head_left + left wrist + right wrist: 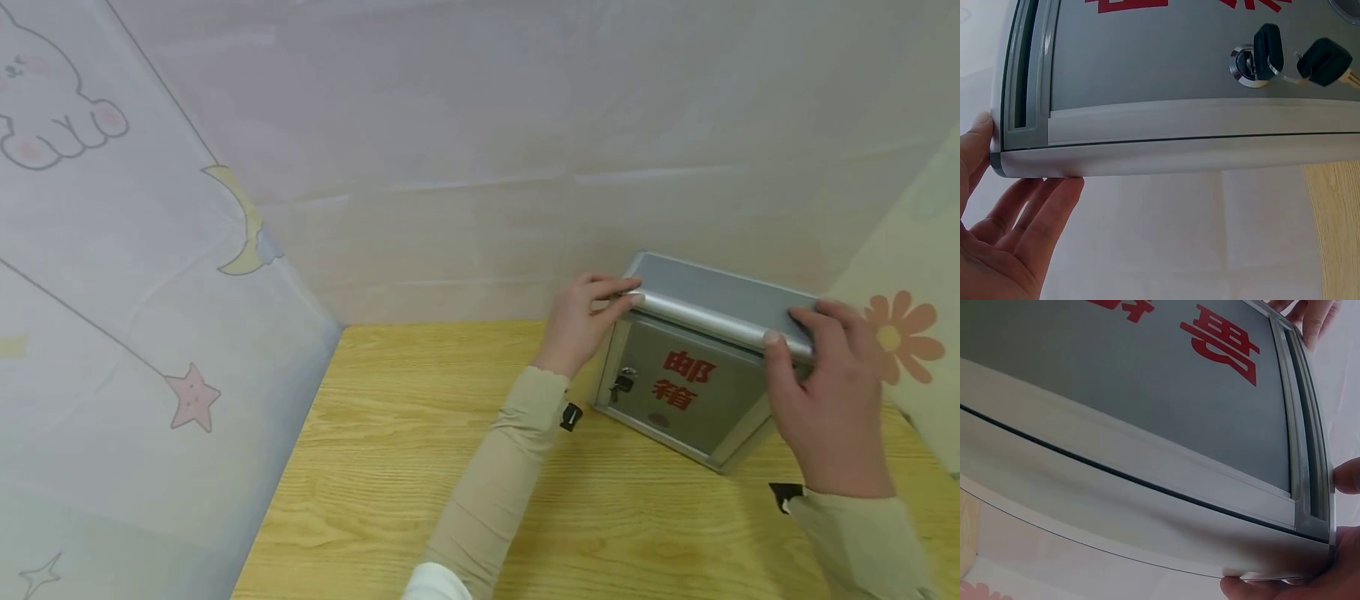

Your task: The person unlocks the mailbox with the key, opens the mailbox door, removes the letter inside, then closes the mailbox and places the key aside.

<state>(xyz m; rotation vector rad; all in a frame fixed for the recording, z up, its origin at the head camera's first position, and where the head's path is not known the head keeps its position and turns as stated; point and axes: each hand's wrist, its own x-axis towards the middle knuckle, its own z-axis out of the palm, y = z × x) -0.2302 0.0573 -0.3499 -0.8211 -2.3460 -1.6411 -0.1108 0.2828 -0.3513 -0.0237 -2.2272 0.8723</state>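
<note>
A grey metal mailbox with red characters stands upright on the wooden table, its door facing me. My left hand holds the box's upper left corner, thumb at the top edge and fingers along the side, as the left wrist view also shows. At the upper right corner, my right hand grips the lid edge, thumb in front and fingers over the top. A lock on the door has a black-headed key in it, and a second key dangles beside it.
The wooden table meets a pale wall behind the mailbox. On the left, a wall sheet carries printed bear, moon and star drawings. An orange flower print marks the right wall, close to my right hand.
</note>
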